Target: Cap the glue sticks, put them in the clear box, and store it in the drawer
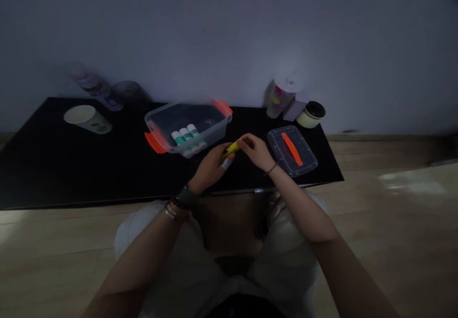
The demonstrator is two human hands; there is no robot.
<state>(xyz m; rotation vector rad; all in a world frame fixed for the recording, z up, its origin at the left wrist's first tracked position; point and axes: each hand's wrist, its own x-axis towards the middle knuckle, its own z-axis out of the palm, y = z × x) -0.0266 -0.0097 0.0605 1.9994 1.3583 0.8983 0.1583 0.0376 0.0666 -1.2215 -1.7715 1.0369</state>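
Note:
Both hands meet over the table's front part, around a small yellow stick-shaped object (232,148) with a dark patch; its kind I cannot make out. My left hand (212,166) has its fingers wrapped round the left end. A pale bluish-white bit shows by the left thumb, too small to name. My right hand (257,152) pinches the right end with its fingertips. Just left of the hands stands a clear plastic box (214,139) with orange handles, its top uncovered. Three white-and-teal glue sticks (186,133) lie side by side in it.
Right of my hands, the clear lid (306,158) with an orange handle lies on the black table (107,174). Behind it are a patterned cup (279,99), a pale box (295,108) and a cream pot (309,117). At left stand a paper cup (91,121), a bottle (96,90) and a dark container (132,96).

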